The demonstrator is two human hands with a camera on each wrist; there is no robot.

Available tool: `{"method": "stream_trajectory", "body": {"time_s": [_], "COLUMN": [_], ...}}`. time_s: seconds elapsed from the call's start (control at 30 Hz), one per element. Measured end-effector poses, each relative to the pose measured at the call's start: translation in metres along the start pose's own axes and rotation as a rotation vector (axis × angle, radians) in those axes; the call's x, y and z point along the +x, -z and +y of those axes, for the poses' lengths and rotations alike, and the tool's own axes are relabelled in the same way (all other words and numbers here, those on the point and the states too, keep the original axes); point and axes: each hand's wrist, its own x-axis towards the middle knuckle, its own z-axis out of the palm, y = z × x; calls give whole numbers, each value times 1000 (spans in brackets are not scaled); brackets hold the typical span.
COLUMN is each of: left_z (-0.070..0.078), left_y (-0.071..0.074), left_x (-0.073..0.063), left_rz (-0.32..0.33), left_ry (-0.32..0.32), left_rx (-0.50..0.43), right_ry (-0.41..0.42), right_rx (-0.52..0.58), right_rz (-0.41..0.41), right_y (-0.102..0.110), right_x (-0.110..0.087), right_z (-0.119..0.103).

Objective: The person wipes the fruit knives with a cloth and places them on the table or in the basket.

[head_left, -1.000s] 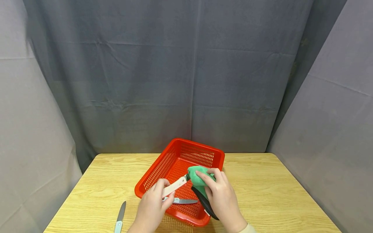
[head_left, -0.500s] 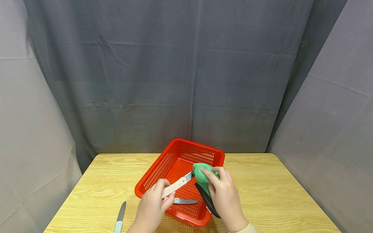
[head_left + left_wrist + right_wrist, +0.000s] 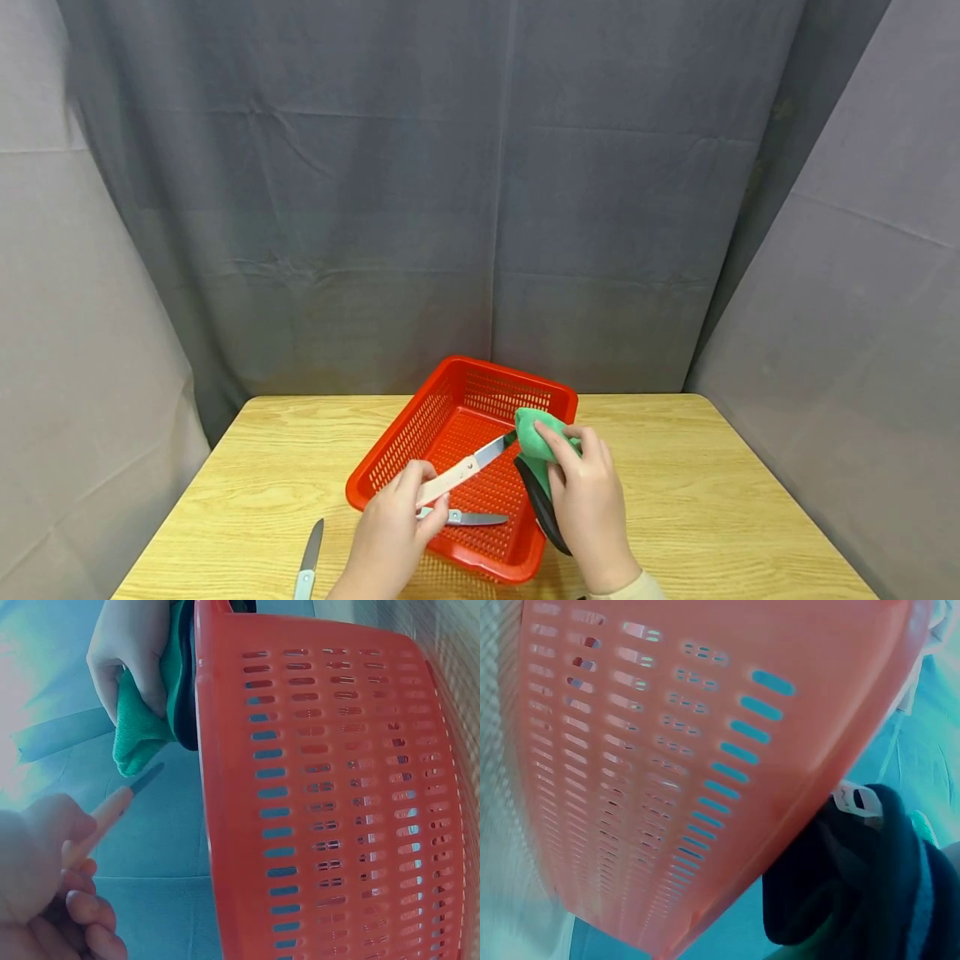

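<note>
My left hand (image 3: 393,533) grips the cream handle of a paring knife (image 3: 450,481), its blade angled up and to the right above the basket. My right hand (image 3: 592,508) pinches a folded green cloth (image 3: 532,442) with a black edging, right at the tip of that blade. Most of the blade shows bare in the head view. From the left wrist, the blade (image 3: 147,778) points at the lower end of the green cloth (image 3: 142,727). The right wrist view shows mainly the dark edging (image 3: 840,877) and a white tag (image 3: 857,800).
Below the hands stands a red slotted basket (image 3: 517,377) on the wooden table (image 3: 675,483). A second knife (image 3: 480,518) with a pale blue handle lies inside it. Left of the basket, a similar knife (image 3: 312,546) lies on the table. Grey curtains (image 3: 375,208) enclose the table.
The right hand has drawn the green cloth up and to the right along the blade to its tip, baring more metal. The left hand and its knife have stayed in place.
</note>
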Motion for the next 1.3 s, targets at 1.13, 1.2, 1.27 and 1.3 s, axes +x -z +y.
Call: {"method": "stream_trajectory", "body": {"time_s": [1.13, 1.2, 1.27, 1.3], "left_z": [1, 1, 1, 1], "left_y": [-2, -2, -2, -3], "left_x": [0, 0, 0, 0], "left_rz": [18, 21, 26, 27], "left_ry": [30, 21, 11, 6], "left_rx": [24, 23, 22, 20], "right_ry": [171, 169, 171, 171], "right_rx": [79, 82, 86, 88], "right_rz": [-97, -111, -123, -129], "right_y": [9, 8, 8, 7], "right_x": [-2, -3, -4, -4], "right_z": [-21, -22, -23, -23]}}
